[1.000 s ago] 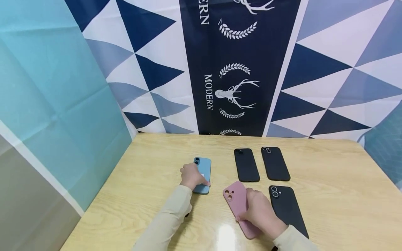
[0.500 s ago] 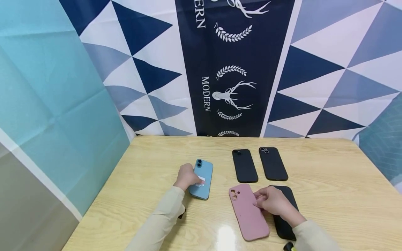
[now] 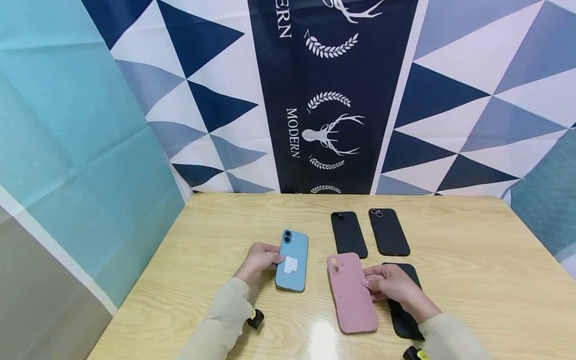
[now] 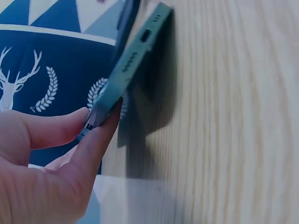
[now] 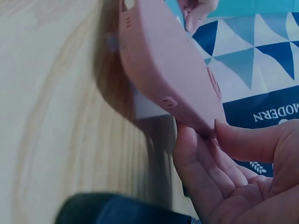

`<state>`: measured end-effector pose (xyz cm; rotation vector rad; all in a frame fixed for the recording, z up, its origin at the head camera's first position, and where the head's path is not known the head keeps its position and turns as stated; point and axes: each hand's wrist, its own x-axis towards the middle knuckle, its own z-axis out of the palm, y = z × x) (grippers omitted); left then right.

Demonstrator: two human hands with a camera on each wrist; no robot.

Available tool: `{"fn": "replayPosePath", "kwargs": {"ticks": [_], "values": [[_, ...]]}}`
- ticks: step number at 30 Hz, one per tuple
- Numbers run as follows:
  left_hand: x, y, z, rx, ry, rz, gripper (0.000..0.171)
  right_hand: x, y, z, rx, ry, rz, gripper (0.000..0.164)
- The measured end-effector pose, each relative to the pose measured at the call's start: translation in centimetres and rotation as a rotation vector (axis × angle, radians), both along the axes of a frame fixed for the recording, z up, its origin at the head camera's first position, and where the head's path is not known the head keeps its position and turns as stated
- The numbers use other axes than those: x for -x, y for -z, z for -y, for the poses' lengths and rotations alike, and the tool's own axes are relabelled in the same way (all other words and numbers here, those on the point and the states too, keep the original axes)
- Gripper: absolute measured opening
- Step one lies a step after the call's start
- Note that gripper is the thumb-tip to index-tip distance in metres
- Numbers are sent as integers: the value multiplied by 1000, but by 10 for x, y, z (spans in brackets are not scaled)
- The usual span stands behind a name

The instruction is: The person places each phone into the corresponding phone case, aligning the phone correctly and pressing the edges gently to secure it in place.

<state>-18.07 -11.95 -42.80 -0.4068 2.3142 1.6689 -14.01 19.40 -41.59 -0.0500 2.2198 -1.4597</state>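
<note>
My left hand (image 3: 258, 260) pinches the left edge of a light blue phone (image 3: 297, 250) between thumb and fingers. The phone's back faces up, with two camera lenses and a white sticker (image 3: 290, 265). In the left wrist view, its port end (image 4: 133, 60) is raised above the table, over a shadow. My right hand (image 3: 393, 285) pinches the right edge of a pink phone case (image 3: 353, 300), thumb on top. The case's outer back faces up, camera cutout at its upper left. In the right wrist view the case (image 5: 173, 60) is lifted off the wood too.
Two black phone-shaped items, one (image 3: 348, 235) left of the other (image 3: 389, 232), lie towards the back of the wooden table (image 3: 216, 220). A third black one (image 3: 407, 310) is partly under my right hand. A patterned cloth (image 3: 225, 100) hangs behind the table.
My left hand has slid from across the phone's back to its left edge. My right hand has shifted its hold to the pink case's right edge, and the case has turned more upright in view.
</note>
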Motion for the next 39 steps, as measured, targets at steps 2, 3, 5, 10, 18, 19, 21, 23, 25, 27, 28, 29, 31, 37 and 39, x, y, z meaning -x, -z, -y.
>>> {"fn": "replayPosePath", "kwargs": {"ticks": [2, 3, 5, 10, 18, 19, 21, 23, 25, 27, 28, 29, 31, 37, 39], "values": [[-4, 0, 0, -43, 11, -5, 34, 1, -1, 2, 22, -2, 6, 42], [-5, -1, -1, -57, 14, -6, 35, 2, -1, 2, 31, -3, 11, 43], [-7, -3, -2, -80, 19, -8, 35, 3, -2, 3, 47, -3, 16, 43], [-11, -13, -7, -121, 14, -2, 36, 7, -5, 6, 69, 7, 2, 43], [-18, -20, -16, -195, 16, -16, 39, 10, -10, 10, 130, 39, -4, 46], [-19, -21, -17, -206, 20, -20, 39, 10, -11, 11, 135, 42, -5, 46], [-21, -24, -20, -228, 28, -29, 39, 10, -13, 13, 142, 45, -11, 46], [-23, -26, -23, -248, 36, -32, 39, 10, -16, 15, 148, 39, -30, 46], [-24, -28, -25, -267, 46, -33, 40, 10, -18, 18, 154, 47, -46, 46], [-26, -29, -26, -277, 53, -26, 40, 10, -20, 21, 166, 43, -63, 47], [-27, -29, -27, -289, 55, -23, 41, 9, -21, 22, 171, 40, -71, 47], [-28, -29, -27, -300, 56, -21, 41, 9, -21, 24, 176, 44, -73, 48], [-30, -29, -28, -316, 57, -22, 41, 8, -23, 26, 187, 49, -77, 47], [-34, -32, -31, -364, 61, -37, 38, 5, -26, 31, 192, 65, -85, 47], [-34, -33, -33, -378, 61, -44, 38, 6, -28, 33, 199, 64, -95, 48]]}}
